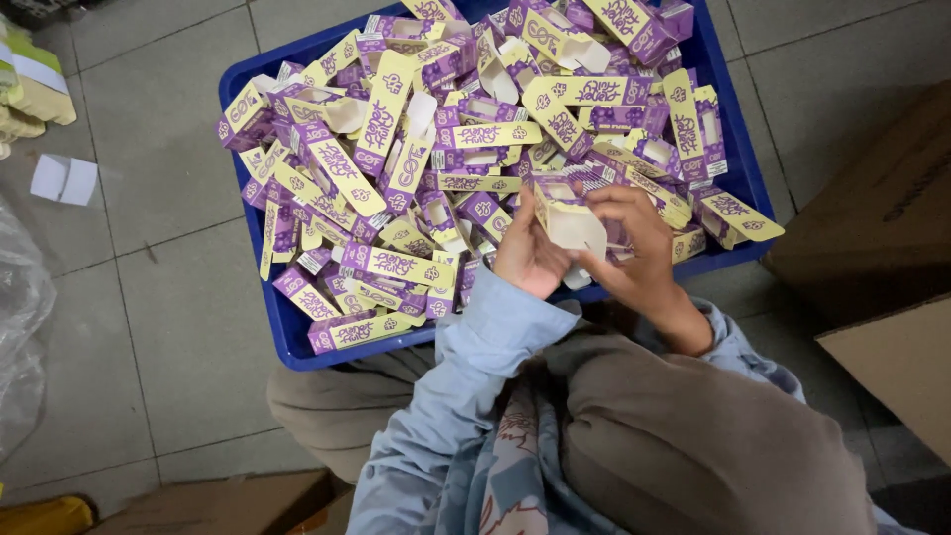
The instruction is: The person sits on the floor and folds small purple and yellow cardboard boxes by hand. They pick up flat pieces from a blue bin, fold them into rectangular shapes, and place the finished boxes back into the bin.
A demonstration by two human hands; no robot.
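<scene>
A small yellow and purple carton (569, 216) is held between both hands above the near edge of a blue crate (260, 266). My left hand (527, 256) cups the carton from the left and below. From the right, my right hand (631, 246) grips it with fingers curled over its open end, where the pale inside shows. Light blue sleeves cover both forearms. The crate is heaped with several more cartons (396, 168) of the same kind, lying in all directions, many with open flaps.
The crate stands on a grey tiled floor (149, 159). Brown cardboard boxes (882, 258) sit to the right. A stack of yellow flat cartons (30, 84) and a white paper scrap (63, 179) lie at the far left, with clear plastic sheeting (18, 327) below them.
</scene>
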